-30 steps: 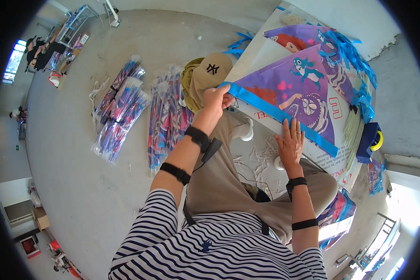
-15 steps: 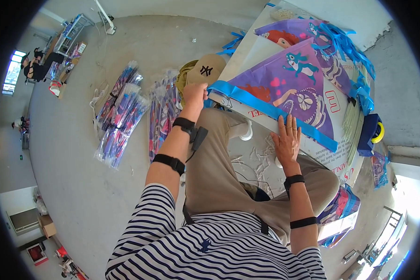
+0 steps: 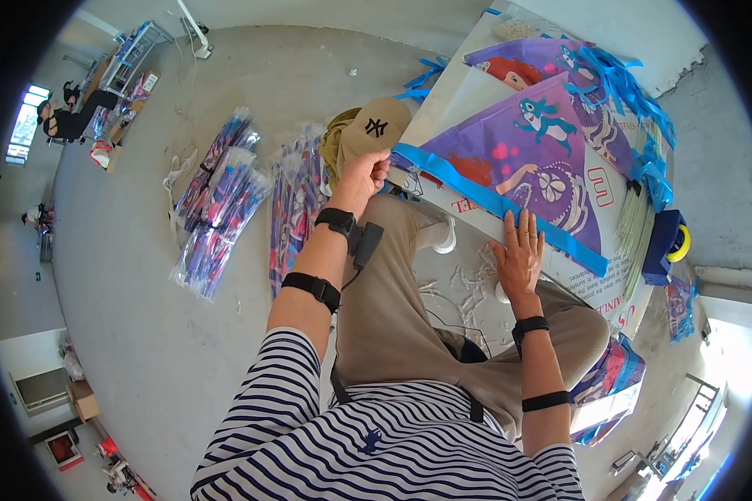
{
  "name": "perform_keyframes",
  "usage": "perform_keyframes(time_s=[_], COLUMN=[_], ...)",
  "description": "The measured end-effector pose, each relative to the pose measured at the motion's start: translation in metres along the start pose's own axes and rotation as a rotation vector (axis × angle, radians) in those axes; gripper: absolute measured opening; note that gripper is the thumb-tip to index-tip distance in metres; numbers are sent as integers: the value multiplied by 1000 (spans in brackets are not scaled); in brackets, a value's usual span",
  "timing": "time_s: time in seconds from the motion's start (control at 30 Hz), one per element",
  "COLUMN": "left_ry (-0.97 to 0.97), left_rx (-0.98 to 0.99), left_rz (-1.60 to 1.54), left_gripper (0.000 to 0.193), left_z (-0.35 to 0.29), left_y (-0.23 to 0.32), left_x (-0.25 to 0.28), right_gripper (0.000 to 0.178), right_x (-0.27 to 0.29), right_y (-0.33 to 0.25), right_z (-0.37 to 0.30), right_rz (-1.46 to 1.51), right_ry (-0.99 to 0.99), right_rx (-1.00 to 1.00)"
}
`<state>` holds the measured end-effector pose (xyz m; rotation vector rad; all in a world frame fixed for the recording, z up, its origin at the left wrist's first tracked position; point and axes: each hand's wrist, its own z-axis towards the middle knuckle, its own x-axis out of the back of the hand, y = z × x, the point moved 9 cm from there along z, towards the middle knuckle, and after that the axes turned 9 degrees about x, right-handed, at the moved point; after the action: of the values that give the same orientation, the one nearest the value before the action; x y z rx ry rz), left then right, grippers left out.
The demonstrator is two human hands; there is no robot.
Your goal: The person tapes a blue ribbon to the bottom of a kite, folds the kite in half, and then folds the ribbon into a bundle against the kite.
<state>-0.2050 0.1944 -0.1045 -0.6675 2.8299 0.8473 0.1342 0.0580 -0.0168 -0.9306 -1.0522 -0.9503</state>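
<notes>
A purple triangular kite (image 3: 518, 138), printed with a red-haired figure and a blue animal, lies on a white printed board in front of me. A bright blue band (image 3: 476, 190) runs along its near edge. My right hand (image 3: 521, 255) lies flat with its fingers stretched out, fingertips pressing on the band toward its right end. At the band's left end my left hand (image 3: 363, 180) is closed, thumb and fingers curled together. What it pinches, if anything, is too small to make out.
Another purple kite with blue ribbons (image 3: 618, 79) lies farther back on the board (image 3: 439, 113). Thin pale sticks (image 3: 637, 230) lie at its right, beside a blue-and-yellow object (image 3: 667, 246). A tan cap (image 3: 374, 127) and plastic-wrapped bundles (image 3: 226, 213) are at my left.
My left hand has shifted slightly right and stays closed at the band's left end. The right hand rests on the band as before. The whole view has shifted slightly.
</notes>
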Motion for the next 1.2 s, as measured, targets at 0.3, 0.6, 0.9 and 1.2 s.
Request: perform_keyframes(time_s=[0.3,0.6,0.9,1.2], left_ry=[-169,-144,-184,-215], left_rx=[74,-54,127,54], left_rz=[78,-123,-214,-258], left_gripper=[14,16,14,25], left_z=[-43,-38,-54,-50], left_y=[-42,-45,-101,-91], left_x=[-40,-75,-94,-119], right_gripper=[67,70,70,71], right_x=[-1,-2,-3,-1], right_y=[6,3,7,4], right_z=[-6,-2,-4,-3], right_rz=[-19,16,5,16], right_ry=[11,5,-9,10], right_rx=[-4,-3,-34,-24])
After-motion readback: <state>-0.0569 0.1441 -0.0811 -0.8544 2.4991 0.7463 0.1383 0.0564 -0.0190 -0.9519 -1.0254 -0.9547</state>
